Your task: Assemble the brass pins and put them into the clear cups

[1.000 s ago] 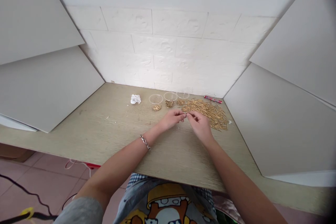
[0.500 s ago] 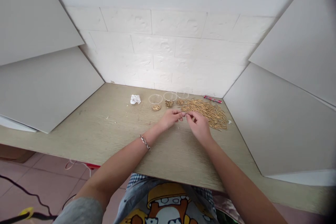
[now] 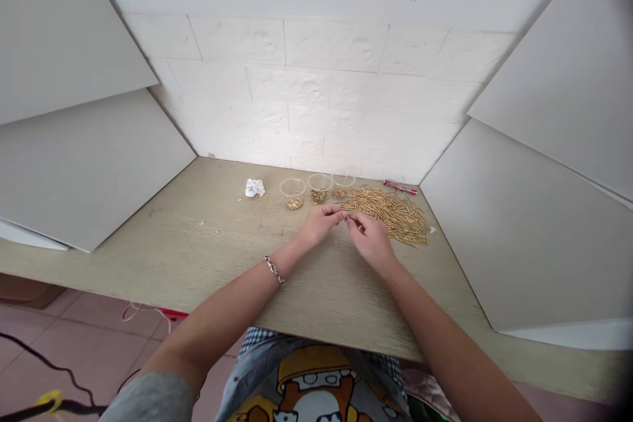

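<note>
Your left hand point(image 3: 319, 224) and right hand point(image 3: 373, 237) meeting over table point(image 3: 198, 264), just before left part of rod pile point(image 3: 390, 211). Behind your left hand, left tub point(image 3: 293, 195), middle tub point(image 3: 320, 190), right tub point(image 3: 345, 184) standing in row, parts point(image 3: 295, 204) lying in each. Paper wad point(image 3: 254, 188) resting left of tubs. Tube point(image 3: 400, 188) lying behind pile, near right panel point(image 3: 534, 231). Wall point(image 3: 311, 92) rising behind everything.

A cartoon figure printed in yellow, orange-brown and white with thick black outlines point(image 3: 316, 390) fills the front of a greyish-blue garment point(image 3: 236, 379). Beside the figure's top, on both sides, shows dark-blue and white checked cloth point(image 3: 258, 336). Well to the figure's left is a plain grey sleeve point(image 3: 151, 397). Above and left of the figure, a silver-coloured chain bracelet point(image 3: 274, 270) with chunky links circles the wrist of the left hand point(image 3: 317, 224).
</note>
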